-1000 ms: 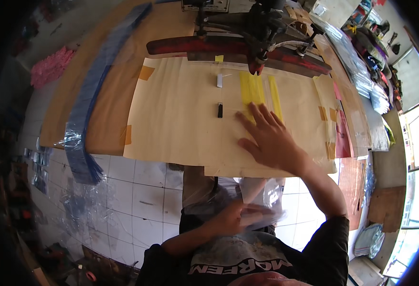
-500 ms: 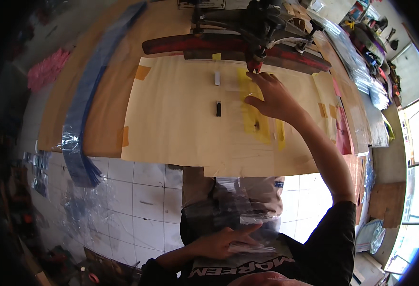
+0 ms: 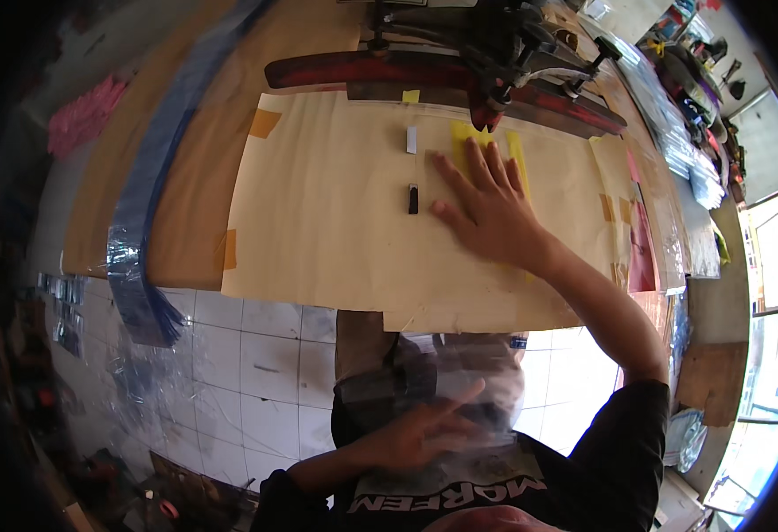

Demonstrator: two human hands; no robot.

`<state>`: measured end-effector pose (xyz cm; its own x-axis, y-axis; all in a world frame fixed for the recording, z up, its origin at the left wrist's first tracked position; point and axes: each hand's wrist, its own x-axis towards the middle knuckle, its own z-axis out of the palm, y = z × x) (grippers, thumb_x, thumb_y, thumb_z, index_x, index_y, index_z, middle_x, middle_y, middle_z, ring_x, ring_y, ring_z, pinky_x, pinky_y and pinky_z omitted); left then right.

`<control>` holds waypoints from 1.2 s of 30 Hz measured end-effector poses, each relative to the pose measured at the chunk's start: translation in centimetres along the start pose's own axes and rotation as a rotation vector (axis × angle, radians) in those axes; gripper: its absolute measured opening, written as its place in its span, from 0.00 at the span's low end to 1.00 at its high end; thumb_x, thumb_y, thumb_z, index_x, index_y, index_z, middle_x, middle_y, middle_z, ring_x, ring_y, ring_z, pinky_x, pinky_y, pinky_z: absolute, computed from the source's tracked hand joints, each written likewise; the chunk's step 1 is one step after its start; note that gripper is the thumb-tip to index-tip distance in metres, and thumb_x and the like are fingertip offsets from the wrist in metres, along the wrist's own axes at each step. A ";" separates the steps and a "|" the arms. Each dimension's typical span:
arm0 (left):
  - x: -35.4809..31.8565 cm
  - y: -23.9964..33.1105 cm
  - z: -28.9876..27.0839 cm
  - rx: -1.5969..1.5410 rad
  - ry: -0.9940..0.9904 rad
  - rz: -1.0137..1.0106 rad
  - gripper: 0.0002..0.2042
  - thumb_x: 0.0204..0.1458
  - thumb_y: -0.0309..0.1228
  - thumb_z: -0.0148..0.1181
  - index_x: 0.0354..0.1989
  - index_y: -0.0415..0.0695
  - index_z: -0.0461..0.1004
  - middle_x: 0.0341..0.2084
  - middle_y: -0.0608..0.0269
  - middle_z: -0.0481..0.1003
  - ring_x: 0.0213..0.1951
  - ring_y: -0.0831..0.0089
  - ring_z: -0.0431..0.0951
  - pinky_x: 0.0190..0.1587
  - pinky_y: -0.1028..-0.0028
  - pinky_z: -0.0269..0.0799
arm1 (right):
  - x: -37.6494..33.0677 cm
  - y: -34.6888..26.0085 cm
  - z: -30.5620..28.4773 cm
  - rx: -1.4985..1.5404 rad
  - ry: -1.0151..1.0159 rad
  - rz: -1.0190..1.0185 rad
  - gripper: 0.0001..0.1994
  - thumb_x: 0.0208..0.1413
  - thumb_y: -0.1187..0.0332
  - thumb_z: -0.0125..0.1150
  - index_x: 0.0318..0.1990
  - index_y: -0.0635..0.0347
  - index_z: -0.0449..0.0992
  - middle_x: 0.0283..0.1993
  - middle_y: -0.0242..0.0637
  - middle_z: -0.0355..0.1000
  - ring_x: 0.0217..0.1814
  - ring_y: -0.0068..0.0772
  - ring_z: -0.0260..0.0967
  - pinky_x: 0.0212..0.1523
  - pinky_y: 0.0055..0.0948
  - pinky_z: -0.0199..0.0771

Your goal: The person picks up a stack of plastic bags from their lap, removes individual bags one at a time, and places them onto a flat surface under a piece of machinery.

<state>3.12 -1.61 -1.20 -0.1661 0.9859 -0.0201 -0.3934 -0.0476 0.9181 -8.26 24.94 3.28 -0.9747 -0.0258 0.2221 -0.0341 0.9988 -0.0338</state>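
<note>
My right hand (image 3: pixel 493 208) lies palm down with spread fingers on the tan paper sheet (image 3: pixel 318 204) covering the work table. Yellow tape-like strips (image 3: pixel 515 146) show beyond and beside its fingertips; the hand hides the rest of them. A small white piece (image 3: pixel 411 140) and a small black piece (image 3: pixel 413 199) sit on the paper to its left. Low over my lap, my left hand (image 3: pixel 420 436) is smeared by motion, with one finger pointing outward. Clear plastic film (image 3: pixel 460 381) is around my lap, and whether those fingers grip any cannot be made out.
A dark red bar (image 3: pixel 371 69) on a black metal frame spans the table's far side, its pointed red part (image 3: pixel 486 117) just beyond my right fingertips. Long blue plastic strips (image 3: pixel 154 195) hang over the left edge. Pink material (image 3: pixel 88 115) lies far left; clear plastic sheets (image 3: pixel 664 133) lie right.
My right hand has moved nearer and flattened over the yellow strips, away from the red pointed part. My left hand has shifted slightly left and is now blurred.
</note>
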 end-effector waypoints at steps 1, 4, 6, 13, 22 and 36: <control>0.3 0.1 -0.1 0.002 -0.004 0.002 0.39 0.59 0.25 0.55 0.73 0.56 0.36 0.50 0.53 0.76 0.53 0.65 0.76 0.57 0.67 0.68 | 0.6 0.4 0.3 -0.004 0.010 0.000 0.31 0.63 0.43 0.42 0.68 0.48 0.57 0.70 0.65 0.46 0.72 0.72 0.40 0.69 0.62 0.40; 0.9 0.2 -0.9 -0.051 0.016 0.095 0.40 0.59 0.23 0.55 0.73 0.56 0.36 0.51 0.50 0.75 0.55 0.65 0.75 0.58 0.67 0.68 | 0.8 0.4 0.1 0.015 0.012 0.011 0.31 0.63 0.44 0.43 0.68 0.50 0.58 0.70 0.65 0.46 0.72 0.71 0.40 0.69 0.61 0.40; 1.0 0.1 -1.3 -0.029 0.021 0.135 0.40 0.59 0.23 0.55 0.73 0.55 0.36 0.51 0.51 0.75 0.55 0.64 0.74 0.58 0.66 0.68 | -0.2 -0.3 -0.5 0.053 0.019 0.005 0.32 0.62 0.45 0.44 0.67 0.57 0.58 0.70 0.65 0.47 0.72 0.71 0.41 0.69 0.61 0.41; 0.7 0.3 -1.5 -0.215 0.014 0.039 0.39 0.60 0.23 0.54 0.73 0.51 0.34 0.51 0.50 0.75 0.55 0.64 0.74 0.59 0.66 0.67 | -5.4 -4.3 -2.1 0.123 -0.131 -0.017 0.36 0.61 0.47 0.47 0.67 0.68 0.55 0.68 0.70 0.46 0.71 0.75 0.41 0.69 0.60 0.42; 2.9 2.9 -2.8 -0.130 0.057 0.010 0.35 0.60 0.24 0.54 0.71 0.44 0.40 0.50 0.50 0.75 0.56 0.64 0.74 0.60 0.66 0.65 | -0.2 -1.0 0.1 0.074 -0.012 -0.036 0.36 0.62 0.45 0.45 0.68 0.64 0.55 0.70 0.64 0.47 0.73 0.67 0.41 0.71 0.54 0.40; 2.7 3.5 -3.6 -0.139 0.043 -0.081 0.32 0.59 0.20 0.53 0.70 0.43 0.45 0.49 0.48 0.75 0.56 0.61 0.74 0.62 0.63 0.65 | 0.3 -1.2 -0.2 0.103 -0.004 -0.062 0.35 0.61 0.45 0.47 0.67 0.64 0.57 0.69 0.65 0.50 0.73 0.66 0.42 0.71 0.54 0.40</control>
<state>-1.96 0.33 0.54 -0.1659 0.9798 -0.1113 -0.5280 0.0071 0.8492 -8.44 23.74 3.60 -0.9708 -0.0873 0.2233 -0.1163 0.9859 -0.1203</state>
